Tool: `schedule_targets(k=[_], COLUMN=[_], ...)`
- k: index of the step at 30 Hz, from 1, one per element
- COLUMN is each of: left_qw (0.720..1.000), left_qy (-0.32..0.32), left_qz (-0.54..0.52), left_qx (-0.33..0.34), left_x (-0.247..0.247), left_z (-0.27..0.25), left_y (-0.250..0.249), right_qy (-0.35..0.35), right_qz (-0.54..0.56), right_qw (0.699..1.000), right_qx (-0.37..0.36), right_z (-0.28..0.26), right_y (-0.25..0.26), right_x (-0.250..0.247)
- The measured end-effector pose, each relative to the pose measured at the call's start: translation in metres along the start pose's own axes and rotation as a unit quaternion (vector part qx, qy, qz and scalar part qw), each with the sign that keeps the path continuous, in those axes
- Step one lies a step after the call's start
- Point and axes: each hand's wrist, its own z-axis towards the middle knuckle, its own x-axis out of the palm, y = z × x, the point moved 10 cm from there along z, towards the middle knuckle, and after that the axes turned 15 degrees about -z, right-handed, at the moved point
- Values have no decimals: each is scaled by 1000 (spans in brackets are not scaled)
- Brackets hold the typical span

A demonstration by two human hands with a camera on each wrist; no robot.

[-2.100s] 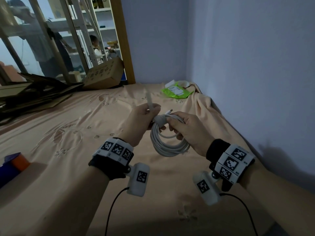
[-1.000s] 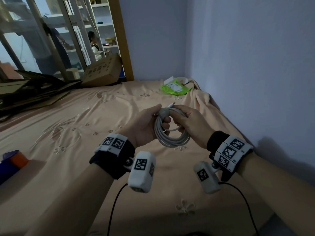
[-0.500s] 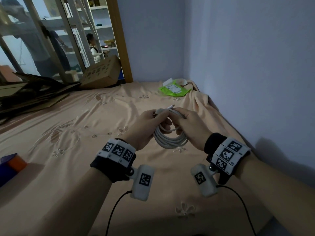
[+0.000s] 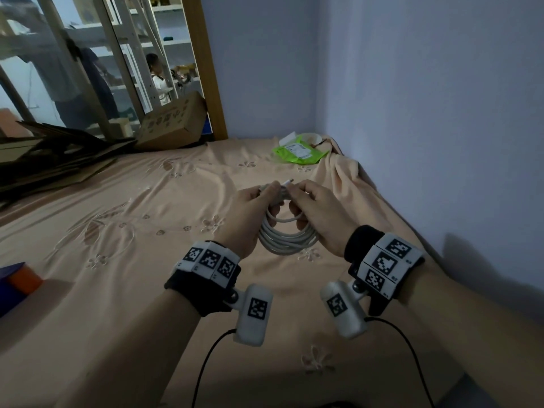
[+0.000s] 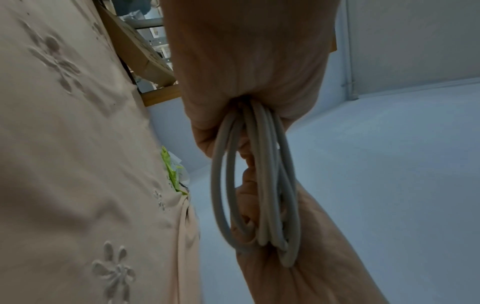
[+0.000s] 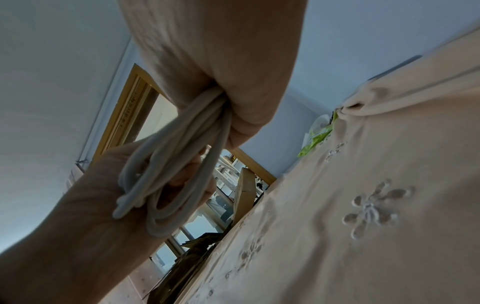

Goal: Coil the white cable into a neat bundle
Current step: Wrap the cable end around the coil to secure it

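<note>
Both hands (image 4: 282, 213) grip the cable (image 4: 287, 238) — (coiled) aloft.

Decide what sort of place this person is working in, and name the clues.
Probably a bedroom beside a storeroom: an embroidered peach bedsheet under the hands, plain walls meeting in a corner, and a cardboard box by a glass partition with shelving beyond.
</note>
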Motion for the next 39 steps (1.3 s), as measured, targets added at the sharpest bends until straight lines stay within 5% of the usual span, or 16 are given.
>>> schedule_targets(k=[5, 9, 20, 29, 35, 39], left_qw=[999, 995, 995, 967, 929, 922], left_qy=[-13, 44, 37, 31, 70, 82], left_qz=[-29, -35, 74, 149, 293, 297], left_qx=[-34, -79, -48, -204, -217, -235], left_x=[-4, 2, -16, -37, -46, -49], left_z=[-2, -5, -3, 1, 5, 3], left_y=[8, 13, 12, 67, 88, 93], right_qy=[0, -4, 45, 148, 186, 186], right_qz=[36, 3, -125, -365, -467, -490], right_qw=[999, 1000, 990, 918, 863, 851], right_qx=[25, 21, 42, 47, 46, 35], right_z=[1, 3, 12, 24, 24, 22], right_y=[-7, -5, -14, -49, -72, -74], right_x=[2, -2, -14, -2, 15, 17])
